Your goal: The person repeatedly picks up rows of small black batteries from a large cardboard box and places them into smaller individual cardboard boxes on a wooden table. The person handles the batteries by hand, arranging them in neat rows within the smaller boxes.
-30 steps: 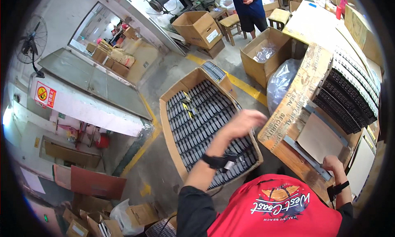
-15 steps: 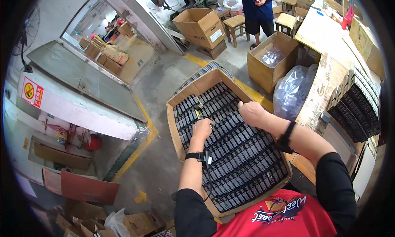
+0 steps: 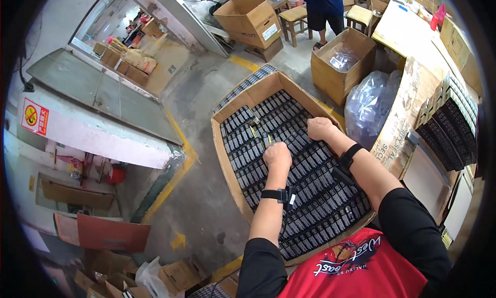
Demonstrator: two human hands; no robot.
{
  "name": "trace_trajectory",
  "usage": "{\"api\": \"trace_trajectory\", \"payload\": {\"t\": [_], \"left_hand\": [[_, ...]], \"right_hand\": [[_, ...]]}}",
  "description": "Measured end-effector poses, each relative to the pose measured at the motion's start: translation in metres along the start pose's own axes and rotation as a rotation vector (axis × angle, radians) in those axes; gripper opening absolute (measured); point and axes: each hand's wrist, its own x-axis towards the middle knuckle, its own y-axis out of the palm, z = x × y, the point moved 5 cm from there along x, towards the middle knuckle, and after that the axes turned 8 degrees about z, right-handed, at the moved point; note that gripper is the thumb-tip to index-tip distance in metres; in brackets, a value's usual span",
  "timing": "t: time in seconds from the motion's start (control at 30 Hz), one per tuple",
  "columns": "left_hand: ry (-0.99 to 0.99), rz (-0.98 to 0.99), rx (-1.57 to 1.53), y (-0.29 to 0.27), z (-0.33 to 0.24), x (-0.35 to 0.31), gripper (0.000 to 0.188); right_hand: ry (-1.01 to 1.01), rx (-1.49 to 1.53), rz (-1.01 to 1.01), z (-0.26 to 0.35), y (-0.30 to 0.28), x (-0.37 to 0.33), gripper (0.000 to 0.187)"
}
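An open cardboard box (image 3: 226, 158) in front of me holds tight rows of small dark packs with grey faces (image 3: 315, 205). My left hand (image 3: 277, 154) is closed just above the rows near the middle of the box. A narrow yellow strip (image 3: 268, 140) shows beside its fingertips; whether they grip it is hidden. My right hand (image 3: 321, 128) is curled over the packs near the box's right wall, its fingertips hidden and what they hold not visible. A small metallic piece (image 3: 254, 121) lies on the rows toward the far left.
Behind the box shows another load of packs (image 3: 243, 88). To the right, a clear plastic bag (image 3: 369, 107) stands by an open carton (image 3: 343, 65). Dark packs are stacked (image 3: 452, 125) on the right-hand bench. A person (image 3: 324, 8) stands beyond, near stools (image 3: 295, 14).
My left hand has moved right across the rows, closer to my right hand. My right hand stays near the right wall, slightly shifted. The view has moved a little.
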Motion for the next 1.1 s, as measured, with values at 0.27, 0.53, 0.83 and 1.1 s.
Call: {"api": "trace_trajectory", "payload": {"t": [0.27,0.53,0.83,1.1], "left_hand": [[-0.126,-0.056,-0.246,-0.018,0.005,-0.018,0.030],[-0.151,-0.007,-0.230,-0.013,0.005,-0.027,0.036],[0.104,-0.619,-1.124,0.017,0.031,-0.036,0.035],[0.246,-0.922,-1.298,-0.101,-0.002,-0.114,0.035]], "right_hand": [[0.073,0.379,-0.417,-0.005,-0.001,-0.027,0.027],[-0.081,0.186,-0.315,-0.002,0.015,-0.024,0.020],[-0.111,0.553,-0.466,-0.001,0.004,-0.047,0.035],[-0.338,0.825,-0.911,0.000,-0.086,-0.160,0.055]]}}
